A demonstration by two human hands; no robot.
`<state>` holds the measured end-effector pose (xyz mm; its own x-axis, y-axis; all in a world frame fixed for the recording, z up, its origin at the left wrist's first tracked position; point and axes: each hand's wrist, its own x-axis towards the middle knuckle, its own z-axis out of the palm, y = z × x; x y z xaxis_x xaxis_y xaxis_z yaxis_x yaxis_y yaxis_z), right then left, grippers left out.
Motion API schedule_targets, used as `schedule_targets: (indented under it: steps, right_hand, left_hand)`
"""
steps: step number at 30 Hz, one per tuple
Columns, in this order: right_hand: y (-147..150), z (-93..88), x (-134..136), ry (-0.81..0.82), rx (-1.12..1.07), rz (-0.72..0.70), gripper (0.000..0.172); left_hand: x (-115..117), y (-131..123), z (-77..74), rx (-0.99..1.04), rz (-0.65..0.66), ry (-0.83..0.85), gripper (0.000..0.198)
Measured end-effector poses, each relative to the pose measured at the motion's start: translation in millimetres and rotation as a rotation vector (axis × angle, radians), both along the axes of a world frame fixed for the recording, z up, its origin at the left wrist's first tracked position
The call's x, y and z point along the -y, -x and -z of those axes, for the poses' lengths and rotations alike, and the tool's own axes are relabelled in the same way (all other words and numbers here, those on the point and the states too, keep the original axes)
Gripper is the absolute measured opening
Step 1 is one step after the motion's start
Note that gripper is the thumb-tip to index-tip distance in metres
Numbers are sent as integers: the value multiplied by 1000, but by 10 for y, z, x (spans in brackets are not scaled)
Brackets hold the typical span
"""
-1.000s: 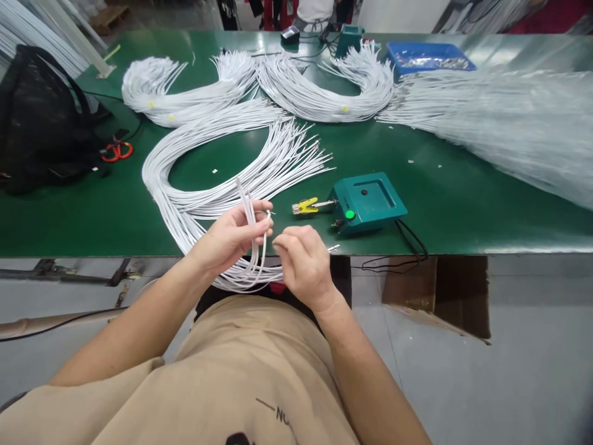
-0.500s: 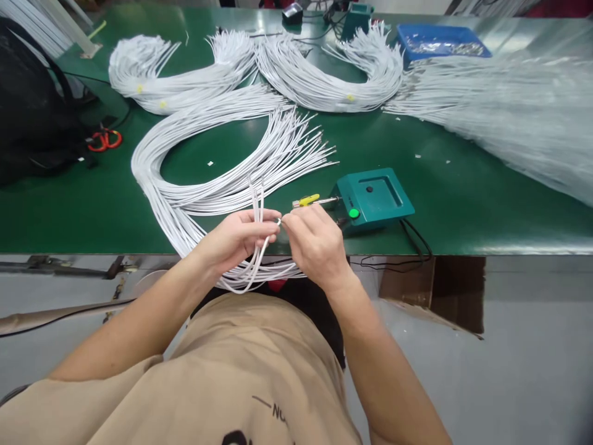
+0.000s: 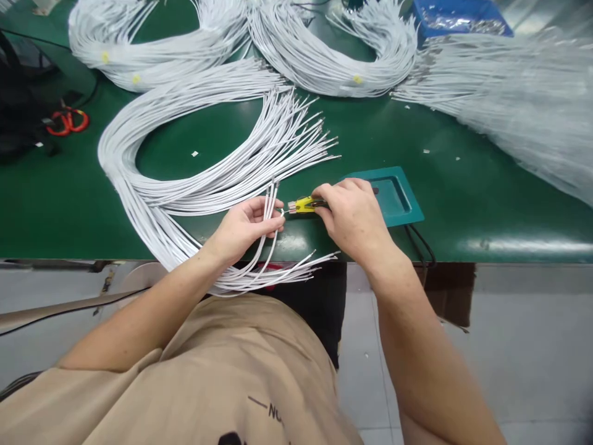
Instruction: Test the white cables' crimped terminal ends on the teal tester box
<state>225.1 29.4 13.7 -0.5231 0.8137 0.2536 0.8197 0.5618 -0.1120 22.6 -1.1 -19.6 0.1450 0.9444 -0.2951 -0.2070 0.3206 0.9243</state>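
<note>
My left hand (image 3: 248,227) pinches a few white cables (image 3: 267,238), their tips standing up above the fingers. One short end pokes out to the right of the thumb. My right hand (image 3: 354,213) is closed round the back of a yellow clip (image 3: 303,205) with metal jaws pointing left. Those jaws are right by the short cable end; whether they touch it I cannot tell. Behind the right hand lies a teal box (image 3: 401,201) with a recessed top, partly hidden. More loose cable ends (image 3: 296,272) hang over the table's front edge below my hands.
A big curved bundle of white cables (image 3: 120,142) lies on the green table (image 3: 463,210). Further bundles (image 3: 324,68) are behind it, with a blue tray (image 3: 458,15) of small metal parts. Red-handled scissors (image 3: 68,121) and a black bag (image 3: 18,117) are at left. Bagged cables (image 3: 519,93) lie at right.
My right hand has left the cable end beside my left fingers and moved right onto the yellow clip, gripping it. The left hand still holds the cables. The view has tipped downward.
</note>
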Motion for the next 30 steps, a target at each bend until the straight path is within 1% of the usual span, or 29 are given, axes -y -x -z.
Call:
schedule_targets:
  steps: [4, 8, 11, 18, 20, 22, 25, 27, 30]
  right_hand:
    - [0, -9, -50, 44, 18, -35, 14]
    - [14, -1, -69, 26, 107, -79, 19]
    - [7, 24, -107, 18, 134, -100, 21]
    - [-5, 29, -167, 80, 143, -81, 23]
    - [6, 12, -145, 100, 113, -101, 25]
    - [27, -14, -103, 90, 32, -109, 27]
    - [70, -61, -17, 44, -119, -49, 30]
    - [111, -84, 54, 36, -186, -13, 27]
    - [222, -77, 205, 39, -245, 12, 22]
  left_hand:
    - [-48, -21, 40, -60, -4, -16, 32]
    - [-80, -30, 47, -91, 0, -11, 32]
    - [-112, -44, 57, -120, -6, -22, 31]
    - [-163, -87, 160, -261, -20, -143, 27]
    - [-163, -88, 173, -279, -22, -159, 26]
    - [-161, -79, 166, -262, -13, -144, 25]
    - [-154, -45, 134, -205, 10, -68, 29]
    - [-145, -10, 111, -181, 11, -28, 31]
    - [-123, 54, 68, -164, 1, -21, 34]
